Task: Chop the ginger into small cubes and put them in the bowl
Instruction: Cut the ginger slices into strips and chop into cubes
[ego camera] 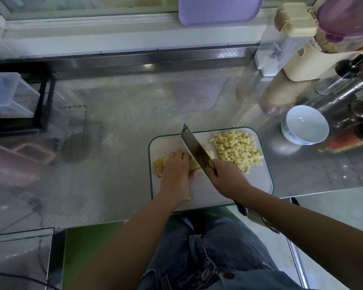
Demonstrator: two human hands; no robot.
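The left hand (176, 167) lay over the ginger (158, 163), its fingers curled down onto the root and pinning it to the cutting board (258, 181). A knobbly end stuck out left of the knuckles, and the cut end showed just right of the fingertips, under the cleaver (194, 146). The long axis of the piece therefore ran roughly across the board, left to right. The blade crossed it on a slant, with its tip pointing away from the person.

Ginger like this is probably firm, fibrous and light, with an uneven shape that may rock and cut faces that may be slick. It is best held well back from the cut end, fingertips tucked.

The right hand (224, 177) was wrapped tightly round the cleaver's handle, close to the blade. Just right of those fingers sat a pile of cubes (237, 149), small and loose, likely easier to scoop than to pinch. Farther right, off the board, the bowl (304, 124) stood with no cubes visible in it.
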